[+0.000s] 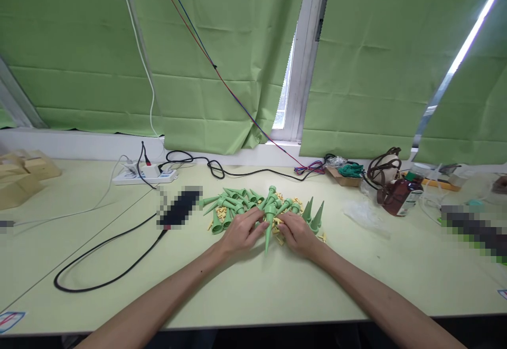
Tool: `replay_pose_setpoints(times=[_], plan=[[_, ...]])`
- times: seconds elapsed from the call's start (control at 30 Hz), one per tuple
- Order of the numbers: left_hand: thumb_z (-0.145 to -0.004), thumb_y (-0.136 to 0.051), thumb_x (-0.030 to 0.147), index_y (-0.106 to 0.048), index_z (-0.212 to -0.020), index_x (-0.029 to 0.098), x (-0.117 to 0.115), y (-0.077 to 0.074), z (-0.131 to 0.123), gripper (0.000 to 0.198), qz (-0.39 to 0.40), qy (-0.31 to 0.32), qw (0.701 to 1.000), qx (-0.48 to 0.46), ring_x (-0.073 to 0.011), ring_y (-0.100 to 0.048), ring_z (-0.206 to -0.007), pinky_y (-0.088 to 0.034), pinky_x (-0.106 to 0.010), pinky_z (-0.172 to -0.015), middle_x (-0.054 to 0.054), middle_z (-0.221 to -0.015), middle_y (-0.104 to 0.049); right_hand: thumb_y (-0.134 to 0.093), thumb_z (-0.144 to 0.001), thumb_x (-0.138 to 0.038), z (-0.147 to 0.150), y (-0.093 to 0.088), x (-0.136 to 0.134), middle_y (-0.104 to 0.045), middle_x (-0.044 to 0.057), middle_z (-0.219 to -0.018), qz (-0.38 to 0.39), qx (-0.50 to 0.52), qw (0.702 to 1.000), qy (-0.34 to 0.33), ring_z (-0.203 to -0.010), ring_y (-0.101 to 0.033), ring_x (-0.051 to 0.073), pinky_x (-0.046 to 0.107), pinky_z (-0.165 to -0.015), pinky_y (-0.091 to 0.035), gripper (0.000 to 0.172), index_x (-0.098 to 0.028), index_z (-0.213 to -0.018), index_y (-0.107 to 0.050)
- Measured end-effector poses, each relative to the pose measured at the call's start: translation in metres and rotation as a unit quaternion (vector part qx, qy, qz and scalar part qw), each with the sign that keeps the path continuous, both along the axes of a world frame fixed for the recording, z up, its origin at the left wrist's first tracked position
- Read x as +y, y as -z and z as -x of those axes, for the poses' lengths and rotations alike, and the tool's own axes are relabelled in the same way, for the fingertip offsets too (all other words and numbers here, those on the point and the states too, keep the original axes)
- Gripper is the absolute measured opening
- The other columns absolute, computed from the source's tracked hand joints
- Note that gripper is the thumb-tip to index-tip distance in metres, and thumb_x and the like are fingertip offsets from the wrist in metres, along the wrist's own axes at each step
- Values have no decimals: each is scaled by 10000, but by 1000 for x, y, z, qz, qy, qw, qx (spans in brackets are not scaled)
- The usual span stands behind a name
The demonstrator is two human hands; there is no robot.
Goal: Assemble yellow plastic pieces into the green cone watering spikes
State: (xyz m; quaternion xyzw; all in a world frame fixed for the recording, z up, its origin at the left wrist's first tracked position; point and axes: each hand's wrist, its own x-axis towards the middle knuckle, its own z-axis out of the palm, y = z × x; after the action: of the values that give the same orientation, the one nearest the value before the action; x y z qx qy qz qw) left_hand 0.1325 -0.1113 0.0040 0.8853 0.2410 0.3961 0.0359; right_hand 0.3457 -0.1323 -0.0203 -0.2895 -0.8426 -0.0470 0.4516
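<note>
at the far left of a pale table (222,296), yellowish blocks (29,172) sit near the edge. next, toward the back, is a white power strip (164,176) with plugs in it; in front, a black cable (114,287) loops to a dark, pixelated device (180,209). at the centre, green cones (233,201) lie heaped with small yellow pieces (221,214) among them. the person's left hand (242,230) is at the front of this heap, thumb and index finger clamped on one green cone (269,227), whose tip points toward the person. just beside it, the right hand (296,233) has curled fingers close to the held cone and some yellow pieces; the fingertips are small and partly hidden, so i cannot tell whether they grip anything. right of that hand, two cones (318,218) stand tip up. farther right come a clear plastic bag (366,217), a small cardboard box (344,178) at the back, a brown bottle (403,197) with a green cap and, at the edge, a pixelated dark object (477,230).
</note>
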Motion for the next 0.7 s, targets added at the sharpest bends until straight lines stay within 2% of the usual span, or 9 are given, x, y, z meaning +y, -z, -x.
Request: replay_pose_setpoints(times=[0.17,0.7], plan=[[-1002,-440,290,-589,-972,160,-1,-1,1,200,17,-2,1000,6,-139,-544,-691,-412,-247,-615,-37,-811,-604,-350,-1034,-233,0,1,0,-591,43,-732,0,-1,1000,7,-657,-533,193,314,-613,-442,189,-192,-988,-529],[-1011,-423,317,-543,-921,171,-1,-4,0,209,48,8,999,23,-144,-502,-718,-404,-255,-653,-36,-827,-562,-333,-1039,-261,-2,1,-1,-624,59,-773,21,-5,1000,18,-693,-573,204,320,-636,-464,204,-188,-1034,-524]])
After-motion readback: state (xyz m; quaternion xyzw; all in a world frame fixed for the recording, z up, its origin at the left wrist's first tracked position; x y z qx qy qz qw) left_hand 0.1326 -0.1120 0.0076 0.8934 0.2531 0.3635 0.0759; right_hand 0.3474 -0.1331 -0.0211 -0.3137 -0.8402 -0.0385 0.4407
